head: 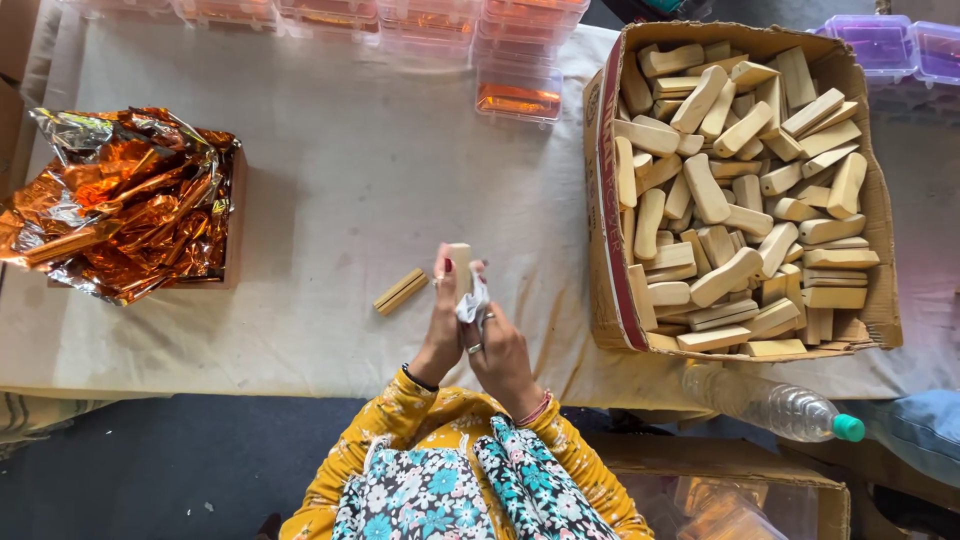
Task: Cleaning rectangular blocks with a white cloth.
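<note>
My left hand (442, 330) holds a pale wooden block (460, 268) upright over the cloth-covered table (330, 180). My right hand (497, 350) presses a small white cloth (473, 302) against the block's side. One more wooden piece (400, 291) lies on the table just left of my hands. A big cardboard box (607, 190) full of several similar wooden blocks (735, 190) stands to the right.
A box lined with crumpled orange foil (125, 200) sits at the left. Clear plastic containers (518, 90) line the far edge, purple ones (900, 45) at the far right. A plastic bottle (775, 405) lies near the front right, above another cardboard box (735, 490).
</note>
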